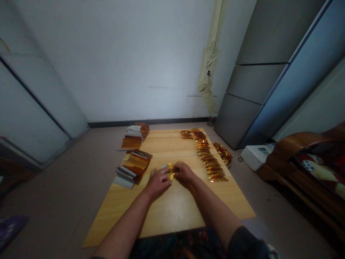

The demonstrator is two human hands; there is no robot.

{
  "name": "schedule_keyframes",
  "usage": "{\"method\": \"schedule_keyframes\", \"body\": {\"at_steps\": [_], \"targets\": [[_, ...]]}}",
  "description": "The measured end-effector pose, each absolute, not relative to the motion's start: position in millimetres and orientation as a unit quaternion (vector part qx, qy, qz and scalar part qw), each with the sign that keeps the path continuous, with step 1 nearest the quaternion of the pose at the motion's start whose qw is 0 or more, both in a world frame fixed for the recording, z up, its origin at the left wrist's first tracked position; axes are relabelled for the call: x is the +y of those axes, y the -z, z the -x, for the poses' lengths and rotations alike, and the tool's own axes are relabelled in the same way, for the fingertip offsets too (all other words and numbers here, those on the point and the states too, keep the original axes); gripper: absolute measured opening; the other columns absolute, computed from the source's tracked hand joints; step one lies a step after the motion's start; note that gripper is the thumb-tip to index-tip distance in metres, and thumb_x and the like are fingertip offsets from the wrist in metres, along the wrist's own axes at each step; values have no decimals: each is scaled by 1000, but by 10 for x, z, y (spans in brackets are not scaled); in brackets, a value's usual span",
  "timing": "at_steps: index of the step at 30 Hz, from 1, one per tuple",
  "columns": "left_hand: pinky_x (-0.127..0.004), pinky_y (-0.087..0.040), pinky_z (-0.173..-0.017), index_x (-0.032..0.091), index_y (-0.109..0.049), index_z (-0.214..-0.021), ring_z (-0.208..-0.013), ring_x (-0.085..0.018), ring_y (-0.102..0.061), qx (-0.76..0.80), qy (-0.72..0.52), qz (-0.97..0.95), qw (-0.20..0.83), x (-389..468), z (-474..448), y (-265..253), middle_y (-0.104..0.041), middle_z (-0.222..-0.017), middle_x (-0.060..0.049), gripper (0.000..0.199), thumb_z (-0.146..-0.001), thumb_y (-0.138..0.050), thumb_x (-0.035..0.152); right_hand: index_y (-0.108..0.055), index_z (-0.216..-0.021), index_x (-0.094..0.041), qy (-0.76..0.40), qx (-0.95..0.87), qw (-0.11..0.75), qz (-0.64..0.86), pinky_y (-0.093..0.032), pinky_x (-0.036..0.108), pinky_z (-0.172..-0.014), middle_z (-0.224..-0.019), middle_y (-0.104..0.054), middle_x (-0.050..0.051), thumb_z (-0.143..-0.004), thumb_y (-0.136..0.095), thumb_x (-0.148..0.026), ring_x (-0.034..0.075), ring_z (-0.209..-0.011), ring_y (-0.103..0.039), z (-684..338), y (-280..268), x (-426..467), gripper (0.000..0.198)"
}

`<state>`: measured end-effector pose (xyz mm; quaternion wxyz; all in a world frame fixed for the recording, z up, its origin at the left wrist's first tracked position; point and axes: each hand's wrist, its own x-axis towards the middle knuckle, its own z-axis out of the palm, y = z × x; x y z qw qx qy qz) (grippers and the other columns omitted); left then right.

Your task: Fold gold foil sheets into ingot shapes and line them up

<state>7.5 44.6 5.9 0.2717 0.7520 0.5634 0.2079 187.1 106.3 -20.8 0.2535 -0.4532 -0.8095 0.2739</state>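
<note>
A small piece of gold foil paper (170, 166) with a pale edge on its left lies on the wooden board (172, 219), between my two hands. My left hand (158, 183) holds it down from the left, fingers bent over it and thumb tucked near its lower edge. From the right, my right hand (184, 173) pinches the paper's side, the fingertips partly hidden. To the left are stacks of foil paper sheets (136, 163), gold-brown on one face and grey-white on the other. A long row of folded gold foil pieces (208, 158) runs along the right.
Another stack of foil sheets (132, 143) sits at the far left corner. Beyond the board's right edge, a container holds shiny gold pieces (223, 153). A white box (256, 157), a wooden seat (299, 180) and a grey refrigerator (249, 82) stand on the right; a wall (121, 64) is ahead.
</note>
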Motion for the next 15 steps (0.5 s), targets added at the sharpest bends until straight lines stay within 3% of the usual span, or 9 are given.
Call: {"method": "schedule_keyframes", "body": {"at_steps": [9, 15], "targets": [[-55, -9, -115, 27, -71, -65, -128, -25, -50, 569, -210, -752, 259, 470, -79, -2, -62, -133, 0, 13, -72, -60, 26, -67, -74, -16, -316, -779, 295, 454, -44, 24, -76, -80, -64, 1, -57, -53, -2, 16, -81, -57, -1910, 172, 1081, 26], [-56, -10, -115, 27, -69, -64, -128, -25, -50, 564, -210, -757, 255, 471, -77, -11, -61, -134, 2, 11, -72, -61, 27, -68, -75, -19, -352, -747, 365, 429, -44, 23, -75, -86, -65, 0, -62, -48, -3, 15, -81, -58, -1813, 125, 864, 29]]}}
